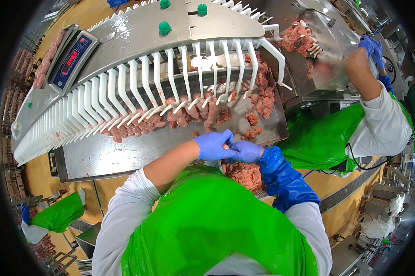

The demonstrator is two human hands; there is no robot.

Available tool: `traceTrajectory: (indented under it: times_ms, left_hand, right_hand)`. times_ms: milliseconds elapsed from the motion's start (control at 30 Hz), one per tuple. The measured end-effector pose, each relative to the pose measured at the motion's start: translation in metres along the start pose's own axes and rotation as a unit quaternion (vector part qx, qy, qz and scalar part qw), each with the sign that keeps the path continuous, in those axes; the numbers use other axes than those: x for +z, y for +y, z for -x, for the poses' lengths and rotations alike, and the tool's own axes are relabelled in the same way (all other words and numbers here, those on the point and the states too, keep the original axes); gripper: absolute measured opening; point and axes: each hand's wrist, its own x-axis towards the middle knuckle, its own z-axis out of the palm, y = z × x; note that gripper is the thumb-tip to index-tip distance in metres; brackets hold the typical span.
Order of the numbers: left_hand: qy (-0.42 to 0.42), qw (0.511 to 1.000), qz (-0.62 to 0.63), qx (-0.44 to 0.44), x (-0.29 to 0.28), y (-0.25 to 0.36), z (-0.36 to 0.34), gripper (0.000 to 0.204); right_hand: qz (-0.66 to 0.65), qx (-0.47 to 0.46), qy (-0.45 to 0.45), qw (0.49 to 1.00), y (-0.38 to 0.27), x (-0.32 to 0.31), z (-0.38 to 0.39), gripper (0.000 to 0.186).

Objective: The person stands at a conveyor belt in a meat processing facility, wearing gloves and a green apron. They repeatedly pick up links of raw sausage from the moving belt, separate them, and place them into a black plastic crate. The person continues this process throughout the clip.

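In a blue-violet glove, my left hand (214,144) is closed at the near edge of a steel tray (113,154). My right hand (247,152), gloved the same way under a blue sleeve cover, meets it with its fingers curled in. Something small and pale shows between the fingers, too covered to name. Just beyond my hands, linked sausages (184,115) hang in loops from the white hooks (147,78) of a curved steel conveyor (138,27). Loose ground meat (265,101) lies in the tray's right part. More ground meat (246,175) sits below my hands.
A scale display (74,60) stands at the left of the conveyor, beside a sausage string (48,60). At the right, a person in a green apron (322,135) works at a steel machine (331,41) with meat on it. Another green apron (60,211) shows at lower left.
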Motion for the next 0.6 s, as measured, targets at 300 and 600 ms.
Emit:
traceTrajectory:
  times_ms: [300,600]
  left_hand:
    - [-0.004,0.968,-0.215,0.129,0.037,-0.056,-0.043,0.042]
    - [0.185,0.916,-0.351,0.062,0.024,-0.093,-0.051,0.021]
  right_hand:
    - [-0.076,0.112,0.311,0.941,0.021,-0.028,0.184,0.02]
    - [0.026,0.369,0.485,0.793,0.136,0.0,0.311,0.024]
